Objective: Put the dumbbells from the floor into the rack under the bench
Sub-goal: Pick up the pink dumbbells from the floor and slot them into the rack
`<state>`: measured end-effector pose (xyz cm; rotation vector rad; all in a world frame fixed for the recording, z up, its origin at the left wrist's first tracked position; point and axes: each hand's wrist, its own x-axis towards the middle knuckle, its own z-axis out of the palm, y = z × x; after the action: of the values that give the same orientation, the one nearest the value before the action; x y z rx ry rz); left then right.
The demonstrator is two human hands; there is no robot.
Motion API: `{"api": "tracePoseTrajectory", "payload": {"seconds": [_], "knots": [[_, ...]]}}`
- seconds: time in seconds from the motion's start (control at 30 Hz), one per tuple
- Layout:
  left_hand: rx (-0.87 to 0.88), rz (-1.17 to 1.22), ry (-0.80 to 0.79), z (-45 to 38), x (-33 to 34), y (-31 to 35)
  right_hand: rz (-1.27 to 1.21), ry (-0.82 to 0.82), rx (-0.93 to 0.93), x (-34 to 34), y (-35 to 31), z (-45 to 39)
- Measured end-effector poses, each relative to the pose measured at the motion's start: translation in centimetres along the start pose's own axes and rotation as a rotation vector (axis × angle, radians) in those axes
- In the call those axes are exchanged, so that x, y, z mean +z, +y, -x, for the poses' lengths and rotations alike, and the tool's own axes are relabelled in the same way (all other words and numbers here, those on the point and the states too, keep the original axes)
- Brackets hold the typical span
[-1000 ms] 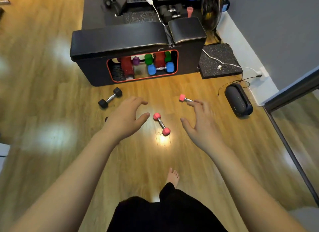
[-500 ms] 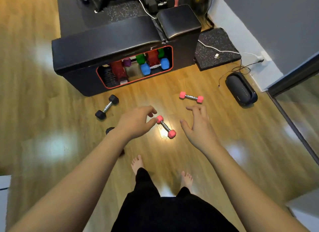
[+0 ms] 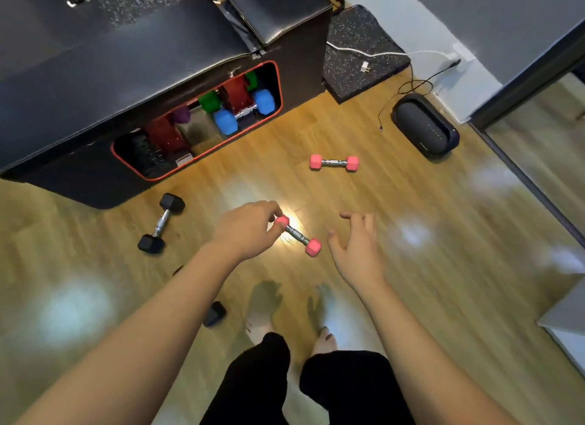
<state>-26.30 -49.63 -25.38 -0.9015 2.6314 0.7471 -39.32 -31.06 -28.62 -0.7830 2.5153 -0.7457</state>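
Bending down over the wooden floor (image 3: 411, 266), both arms reaching low. Left hand (image 3: 250, 231) closing on the far head of the near pink dumbbell (image 3: 299, 236), fingertips and thumb pinching that pink end, probably because this end is the closest part to reach; dumbbell seeming to lie on the floor, not yet lifted, though blur is making this uncertain. Right hand (image 3: 357, 247) hovering just right of the same dumbbell, fingers spread and loosely curved, holding nothing, likely waiting to take the second pink dumbbell (image 3: 334, 163), lying ahead of the right hand and well apart from it. Left of the left hand, lying on the floor, a black dumbbell (image 3: 161, 223), with one more black dumbbell head (image 3: 215, 314) showing behind the left forearm, mostly hidden. Ahead of both hands, standing the black bench (image 3: 126, 60), and under it the rack opening (image 3: 196, 120) with red border, already keeping blue, green, red and purple weights. Between the purple and blue ones appearing a free gap, perhaps a place for the pink pair. Judging the work as only beginning: four pieces seemingly remaining on the floor. Pinching only one head is risky; the metal handle gives a firmer hold for carrying.
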Motion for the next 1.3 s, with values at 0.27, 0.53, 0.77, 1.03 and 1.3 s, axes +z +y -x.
{"api": "tracePoseTrajectory", "payload": {"seconds": [0.27,0.53,0.77,1.03,1.3], "knots": [[-0.018,-0.042,-0.046,-16.3,22.3,-9.1,-0.012,-0.04,0.141,20.2,14.6,-9.1],[-0.099,-0.077,-0.151,-30.6,41.7,-17.8,0.091,-0.08,0.317,39.0,27.9,-16.8],[-0.132,-0.114,-0.113,-35.0,47.9,-19.9,0.127,-0.141,0.452,46.3,33.2,-15.9],[-0.15,0.009,-0.091,-35.6,48.5,-22.0,-0.069,-0.073,0.564,48.6,34.1,-17.4],[-0.179,0.11,-0.013,-33.3,47.9,-22.9,-0.157,0.002,0.481,47.9,33.1,-18.1]]}}
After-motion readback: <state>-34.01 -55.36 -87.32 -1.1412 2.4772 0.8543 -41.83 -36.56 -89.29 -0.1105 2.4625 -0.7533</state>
